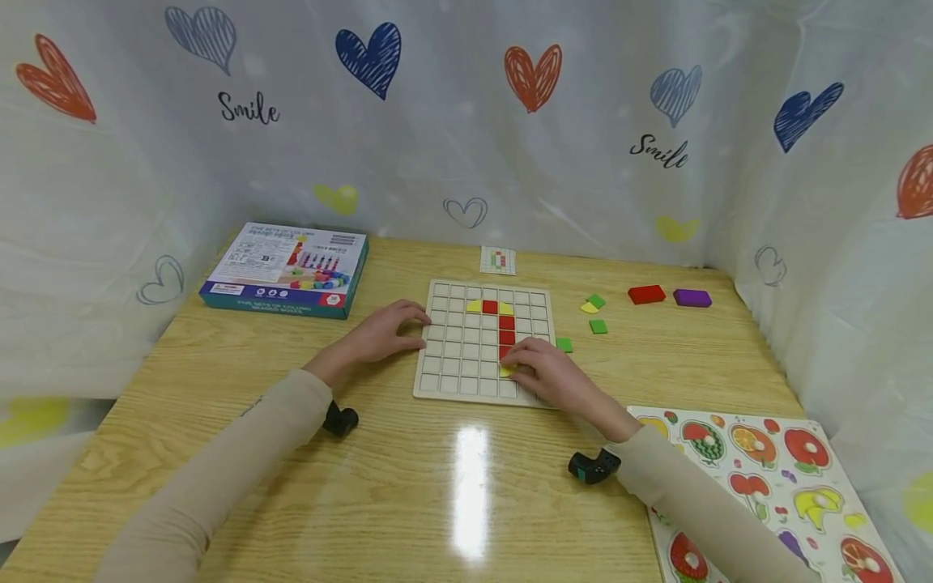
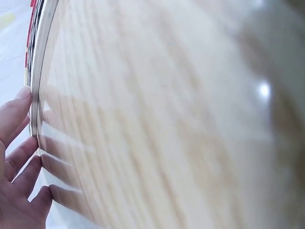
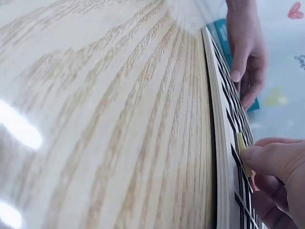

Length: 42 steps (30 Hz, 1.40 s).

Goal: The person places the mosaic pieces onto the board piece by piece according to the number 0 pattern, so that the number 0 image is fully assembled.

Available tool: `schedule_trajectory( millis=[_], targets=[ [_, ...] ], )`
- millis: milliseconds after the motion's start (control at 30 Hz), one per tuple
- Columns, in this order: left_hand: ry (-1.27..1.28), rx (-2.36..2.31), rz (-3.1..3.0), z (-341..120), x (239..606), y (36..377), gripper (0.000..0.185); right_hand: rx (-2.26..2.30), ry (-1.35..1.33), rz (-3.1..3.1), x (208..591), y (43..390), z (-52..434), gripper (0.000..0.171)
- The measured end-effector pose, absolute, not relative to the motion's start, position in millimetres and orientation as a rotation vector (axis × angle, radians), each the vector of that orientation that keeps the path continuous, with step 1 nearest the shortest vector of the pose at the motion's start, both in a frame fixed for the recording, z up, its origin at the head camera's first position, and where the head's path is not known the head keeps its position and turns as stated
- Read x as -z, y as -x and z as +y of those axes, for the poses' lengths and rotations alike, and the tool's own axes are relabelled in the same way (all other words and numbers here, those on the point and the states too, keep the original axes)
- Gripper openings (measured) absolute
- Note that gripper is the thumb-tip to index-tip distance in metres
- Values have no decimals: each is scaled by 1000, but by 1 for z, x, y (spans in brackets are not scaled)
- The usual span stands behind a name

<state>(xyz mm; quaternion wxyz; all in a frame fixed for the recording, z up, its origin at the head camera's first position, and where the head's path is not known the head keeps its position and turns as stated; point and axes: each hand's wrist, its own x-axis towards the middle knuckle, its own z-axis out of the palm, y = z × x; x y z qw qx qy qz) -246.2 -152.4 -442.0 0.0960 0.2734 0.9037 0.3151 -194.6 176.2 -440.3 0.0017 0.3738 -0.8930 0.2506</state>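
A wooden grid board (image 1: 452, 356) lies flat on the table. Near its top, a red square tile (image 1: 490, 307) sits between two yellow rounded pieces (image 1: 474, 306). More red tiles (image 1: 506, 324) run down a column to the right. At the lower end of that column, my right hand (image 1: 550, 374) pinches a yellow piece (image 3: 244, 151) between thumb and fingers, against the board. My left hand (image 1: 386, 330) rests at the board's left edge, its fingertips touching the side. Loose green tiles (image 1: 598, 326) and a yellow piece (image 1: 589, 308) lie to the right.
A small pattern card (image 1: 498, 261) lies behind the board. A boxed bead set (image 1: 284, 271) stands back left. A red block (image 1: 646, 294) and a purple block (image 1: 692, 298) sit back right. The fruit puzzle board (image 1: 758, 461) lies under the right forearm.
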Motion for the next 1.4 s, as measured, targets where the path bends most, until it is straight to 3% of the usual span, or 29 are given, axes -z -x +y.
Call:
schedule_trajectory(
  millis=[1033, 1400],
  targets=[
    [-819, -927, 2682, -152, 441, 245, 37, -927, -1001, -2857, 444, 191, 169, 13],
    [-799, -916, 2678, -151, 440, 245, 38, -1115, -616, -2834, 441, 196, 215, 21]
  ],
)
